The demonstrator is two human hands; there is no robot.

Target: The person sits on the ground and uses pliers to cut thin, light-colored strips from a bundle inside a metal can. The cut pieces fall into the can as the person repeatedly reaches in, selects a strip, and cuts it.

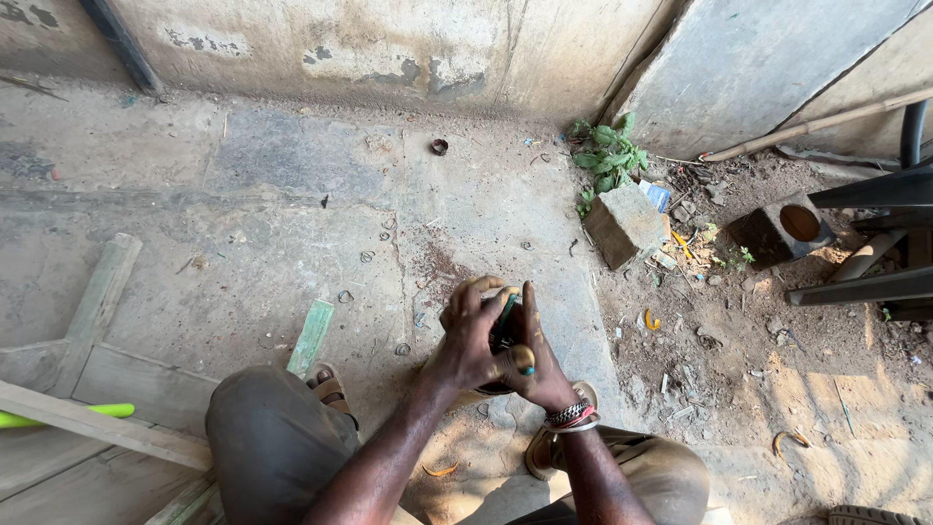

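Both of my hands meet above the concrete floor, between my knees. My left hand point(468, 335) wraps around a small dark round object point(505, 326) with a green part showing at its top. My right hand point(537, 362) presses against the same object from the right, fingers straight and pointing up; a beaded bracelet point(571, 416) sits on that wrist. Most of the object is hidden by my fingers, so its kind is unclear. My sandalled feet rest on the floor below the hands.
A concrete block point(623, 225) lies to the upper right beside a green weed point(608, 156). A wooden frame point(97, 369) and a green strip point(311, 336) lie at left. Small metal rings point(366, 257) dot the floor. Dark metal bars point(875, 233) stand at right.
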